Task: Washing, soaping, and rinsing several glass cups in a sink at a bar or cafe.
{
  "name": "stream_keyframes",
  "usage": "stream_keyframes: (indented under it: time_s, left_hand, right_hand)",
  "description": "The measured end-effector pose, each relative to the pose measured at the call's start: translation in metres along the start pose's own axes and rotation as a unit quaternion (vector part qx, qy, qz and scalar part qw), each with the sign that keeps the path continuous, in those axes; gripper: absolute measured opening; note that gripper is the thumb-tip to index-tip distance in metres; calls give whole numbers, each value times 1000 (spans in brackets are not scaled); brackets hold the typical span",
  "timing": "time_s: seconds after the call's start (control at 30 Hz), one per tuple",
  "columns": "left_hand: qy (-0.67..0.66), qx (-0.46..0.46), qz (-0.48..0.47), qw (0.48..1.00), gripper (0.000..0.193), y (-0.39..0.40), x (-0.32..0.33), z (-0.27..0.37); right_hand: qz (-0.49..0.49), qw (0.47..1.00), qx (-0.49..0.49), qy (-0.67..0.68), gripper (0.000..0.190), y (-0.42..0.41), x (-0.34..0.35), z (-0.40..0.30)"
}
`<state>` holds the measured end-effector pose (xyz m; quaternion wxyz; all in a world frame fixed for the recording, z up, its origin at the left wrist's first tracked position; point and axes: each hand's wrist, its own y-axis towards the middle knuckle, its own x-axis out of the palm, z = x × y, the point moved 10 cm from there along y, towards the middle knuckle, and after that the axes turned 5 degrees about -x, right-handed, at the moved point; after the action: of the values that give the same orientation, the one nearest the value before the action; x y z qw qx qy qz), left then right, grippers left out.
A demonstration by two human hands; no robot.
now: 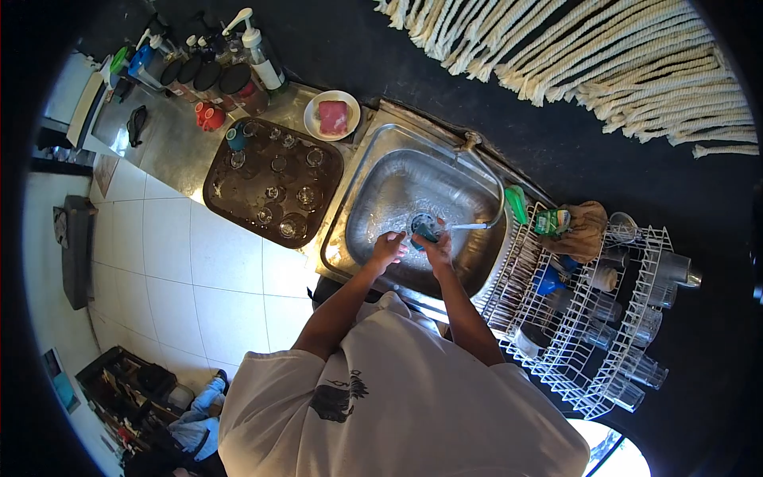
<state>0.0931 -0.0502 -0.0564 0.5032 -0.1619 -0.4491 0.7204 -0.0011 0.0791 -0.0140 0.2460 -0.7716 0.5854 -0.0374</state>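
Note:
My right hand (439, 249) holds a dark teal cup (424, 236) over the drain of a stainless steel sink (381, 179). My left hand (390, 248) is just left of the cup, its fingers bent and apart; nothing shows in it. A curved metal faucet (495, 179) reaches over the basin, its spout end close to my right hand. Water and some suds lie on the basin floor. Left of the sink, a brown tray (244, 173) carries several clear glasses (293, 226) and a teal cup (235, 138).
A white wire dish rack (572, 358) with several glasses stands right of the sink, beside a brown cloth (587, 229) and a green bottle (516, 204). Behind the tray are a white plate with a pink sponge (333, 117), red cups (209, 116), lidded jars and pump bottles.

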Motion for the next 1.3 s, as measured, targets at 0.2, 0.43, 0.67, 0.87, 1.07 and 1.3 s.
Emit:
stream_keyframes:
  time_s: [0.2, 0.43, 0.67, 0.87, 1.07, 1.3]
  left_hand:
    - [17, 38, -21, 999, 26, 2, 26, 36]
    - [-27, 139, -17, 990, 10, 15, 28, 96]
    - [59, 146, -113, 981, 87, 14, 112, 204]
    - [-170, 59, -234, 955, 105, 36, 144, 215]
    - [73, 47, -205, 975, 101, 42, 144, 197]
    - [-168, 121, -446, 871, 76, -78, 124, 213]
  right_hand:
    - [-26, 982, 10, -187, 96, 4, -20, 36]
    - [-42, 992, 112, 35, 79, -56, -35, 48]
    - [-25, 852, 186, 489, 47, -126, -47, 57]
    - [-53, 809, 147, 566, 53, -136, -32, 52]
    - [10, 845, 178, 504, 40, -128, -33, 53]
    - [11, 805, 165, 569, 31, -102, -21, 23]
